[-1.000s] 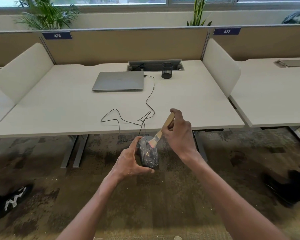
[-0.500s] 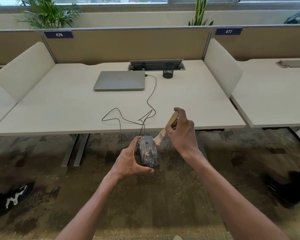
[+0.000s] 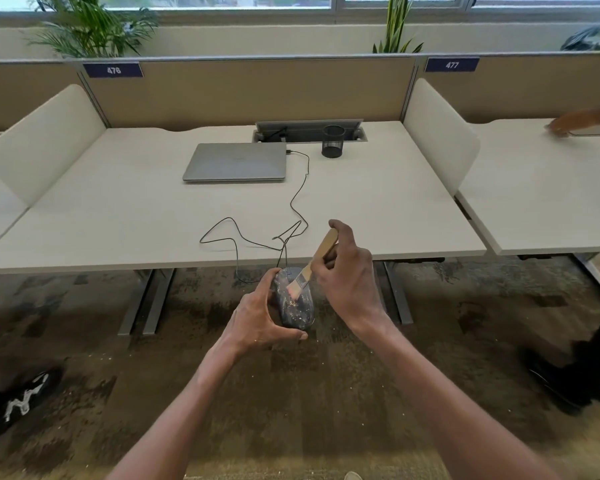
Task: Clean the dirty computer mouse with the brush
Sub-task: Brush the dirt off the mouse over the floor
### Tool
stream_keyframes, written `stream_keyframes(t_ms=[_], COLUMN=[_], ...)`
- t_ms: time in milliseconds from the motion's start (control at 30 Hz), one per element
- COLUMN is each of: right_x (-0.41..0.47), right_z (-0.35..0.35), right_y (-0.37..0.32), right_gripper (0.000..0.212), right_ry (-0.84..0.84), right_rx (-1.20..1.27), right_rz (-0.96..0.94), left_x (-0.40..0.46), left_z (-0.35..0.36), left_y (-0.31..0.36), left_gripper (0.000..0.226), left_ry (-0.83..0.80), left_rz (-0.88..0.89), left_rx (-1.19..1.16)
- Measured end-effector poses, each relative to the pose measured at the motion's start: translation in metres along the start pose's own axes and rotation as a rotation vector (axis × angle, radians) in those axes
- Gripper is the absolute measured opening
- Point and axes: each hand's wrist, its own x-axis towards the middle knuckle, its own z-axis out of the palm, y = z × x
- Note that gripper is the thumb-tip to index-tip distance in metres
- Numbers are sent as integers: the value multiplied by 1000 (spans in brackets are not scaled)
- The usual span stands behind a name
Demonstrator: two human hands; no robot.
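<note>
- Head view: the computer mouse is held in the air over the carpet, just in front of the near edge of the bench, at about 6 o'clock from the closed laptop.
- Progress: pale specks and smears show over most of the dark mouse shell, thickest toward its near end. Judged from this, cleaning is under way but well short of finished; most of the upper surface is left to do, and the underside cannot be seen.
- Pale flecks lie on the carpet below the hands; they may be brushed-off dirt, though that cannot be confirmed.
- Left hand: grip closed round the mouse from its 9 o'clock side, thumb on the far upper edge, fingertips wrapped under the near end. The forearm comes up from 7 o'clock.
- Right hand: grip closed on the wooden handle of the paint brush, thumb at the handle's far end. The handle slants toward 1 o'clock; the bristles touch the far half of the mouse top. The forearm enters from 5 o'clock, wrist bent inward.
- The mouse cable runs up from the far end of the mouse, loops loosely on the bench and reaches the laptop's right side.
- A mesh pen cup stands at 3 o'clock of the laptop, well apart from the work.
</note>
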Motion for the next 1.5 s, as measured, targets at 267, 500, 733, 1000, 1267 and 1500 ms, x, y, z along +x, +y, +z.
stream_keyframes(t_ms=[267, 500, 733, 1000, 1267, 1500], right_x=[2, 4, 3, 3, -15, -9], right_z=[-15, -8, -16, -19, -11, -23], right_y=[9, 1, 19, 5, 7, 13], right_gripper=[67, 66, 64, 66, 67, 68], right_ry=[50, 47, 47, 91, 44, 90], right_rx=[-96, 8, -70, 62, 43, 14], right_rz=[64, 41, 120, 96, 93, 123], left_x=[-2, 0, -2, 0, -1, -1], left_z=[0, 0, -2, -4, -5, -10], left_y=[-4, 1, -5, 0, 3, 1], left_gripper=[132, 135, 127, 130, 130, 129], left_ry=[-1, -6, 13, 12, 29, 33], left_rz=[11, 15, 7, -36, -26, -39], left_rx=[-20, -51, -78, -49, -42, -64])
